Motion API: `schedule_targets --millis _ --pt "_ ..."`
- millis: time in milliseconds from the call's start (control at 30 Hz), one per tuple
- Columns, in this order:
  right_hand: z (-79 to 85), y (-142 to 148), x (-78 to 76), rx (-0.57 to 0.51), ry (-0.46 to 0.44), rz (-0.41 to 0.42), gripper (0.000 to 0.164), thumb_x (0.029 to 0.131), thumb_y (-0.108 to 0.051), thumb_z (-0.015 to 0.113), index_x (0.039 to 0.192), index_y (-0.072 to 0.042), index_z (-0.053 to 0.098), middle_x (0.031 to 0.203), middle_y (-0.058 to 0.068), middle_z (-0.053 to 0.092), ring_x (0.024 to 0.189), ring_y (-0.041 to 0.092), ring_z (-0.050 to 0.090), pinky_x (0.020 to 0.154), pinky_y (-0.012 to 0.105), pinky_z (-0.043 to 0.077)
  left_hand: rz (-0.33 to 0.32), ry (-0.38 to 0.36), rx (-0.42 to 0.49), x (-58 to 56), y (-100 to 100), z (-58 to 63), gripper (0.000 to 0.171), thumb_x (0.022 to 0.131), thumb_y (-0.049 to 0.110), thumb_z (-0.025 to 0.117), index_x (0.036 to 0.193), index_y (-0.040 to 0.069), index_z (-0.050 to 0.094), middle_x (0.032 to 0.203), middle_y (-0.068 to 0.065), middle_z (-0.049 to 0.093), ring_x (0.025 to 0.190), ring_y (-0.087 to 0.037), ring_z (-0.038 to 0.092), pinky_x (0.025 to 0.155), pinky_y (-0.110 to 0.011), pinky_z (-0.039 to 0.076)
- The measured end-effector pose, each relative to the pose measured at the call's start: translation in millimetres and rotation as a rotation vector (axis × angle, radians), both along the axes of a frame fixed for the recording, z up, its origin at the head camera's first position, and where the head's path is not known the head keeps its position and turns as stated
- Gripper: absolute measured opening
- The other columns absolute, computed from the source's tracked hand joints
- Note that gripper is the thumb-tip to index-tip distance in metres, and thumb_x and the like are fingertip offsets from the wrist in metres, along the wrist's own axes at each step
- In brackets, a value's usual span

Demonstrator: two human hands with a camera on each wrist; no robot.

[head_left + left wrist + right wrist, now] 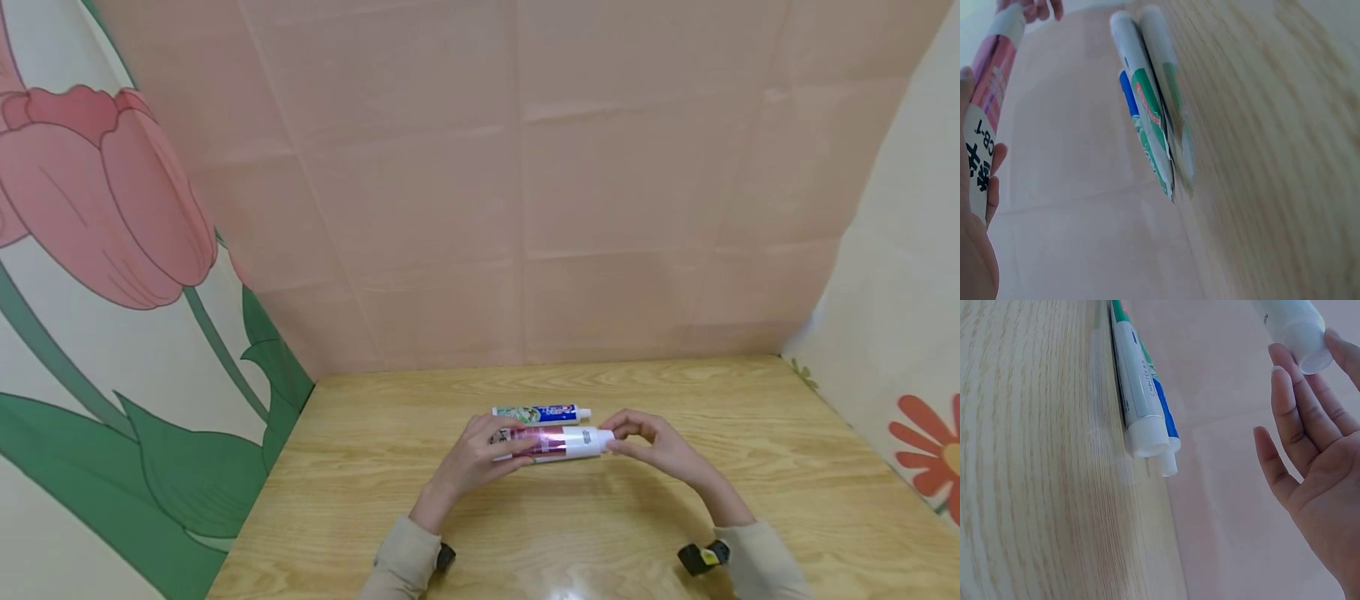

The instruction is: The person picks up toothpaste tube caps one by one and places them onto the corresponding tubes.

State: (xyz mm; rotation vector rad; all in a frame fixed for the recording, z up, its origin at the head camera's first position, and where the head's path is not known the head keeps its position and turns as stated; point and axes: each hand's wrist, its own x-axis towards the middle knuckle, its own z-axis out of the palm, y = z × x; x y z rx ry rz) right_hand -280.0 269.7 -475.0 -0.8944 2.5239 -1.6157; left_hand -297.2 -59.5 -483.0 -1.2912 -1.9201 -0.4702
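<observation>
My left hand (474, 454) grips the back part of a pink and white toothpaste tube (573, 441), held level above the table. Dark lettering on that tube faces the left wrist view. At its other end, my right hand (666, 450) pinches the white cap (1310, 351) between thumb and fingertips. Below and behind lie two more toothpaste tubes, side by side. One is blue and green (555, 414) with a narrow white cap. The other, white and green (1138, 381), is mostly hidden by the held tube in the head view.
The tubes lie on a light wood-grain table (375, 467). A pinkish cloth backdrop (517, 192) rises at its far edge. Printed flower panels stand left and right, one with a large tulip (112, 200). Dark straps with small devices (701, 557) sit at the wrists.
</observation>
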Motion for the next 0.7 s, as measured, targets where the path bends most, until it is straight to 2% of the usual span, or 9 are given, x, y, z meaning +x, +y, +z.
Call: schedule_targets --millis 133,333,533,700 --pt "-0.8 0.6 -1.4 -0.001 -0.002 0.017 0.016 0.091 -0.008 0.057 0.107 -0.008 0.06 0.09 0.003 0.066 0.084 0.013 0.06 0.071 0.025 0.049 -0.003 0.002 -0.001 -0.2 -0.2 -0.2 0.04 0.077 0.036 0.073 0.116 0.028 0.065 0.114 0.0 0.059 0.103 -0.013 0.055 0.095 -0.035 0.046" --pt "-2.4 1.4 -3.0 -0.024 -0.011 0.065 0.014 0.093 -0.006 0.053 0.105 -0.004 0.06 0.087 0.007 0.068 0.079 0.016 0.063 0.068 0.027 0.051 -0.004 -0.006 -0.001 0.8 -0.2 -0.2 0.04 0.077 0.036 0.073 0.116 0.028 0.065 0.115 0.0 0.059 0.103 -0.013 0.055 0.093 -0.034 0.046" --pt "-2.9 0.7 -2.8 0.054 -0.008 -0.005 0.014 0.094 -0.014 0.053 0.104 -0.009 0.062 0.085 0.002 0.068 0.077 0.015 0.062 0.068 0.024 0.047 0.006 -0.018 -0.003 1.0 -0.8 -0.4 0.04 0.076 0.036 0.074 0.115 0.029 0.065 0.115 0.001 0.059 0.103 -0.012 0.055 0.093 -0.029 0.045" --pt "-2.9 -0.2 -2.3 0.064 0.03 -0.037 0.023 0.092 -0.015 0.058 0.115 -0.011 0.06 0.099 0.002 0.066 0.088 0.013 0.061 0.073 0.024 0.049 -0.007 0.003 0.011 -0.8 -1.3 -1.0 0.038 0.078 0.037 0.072 0.115 0.028 0.066 0.114 0.0 0.06 0.103 -0.013 0.056 0.096 -0.032 0.044"
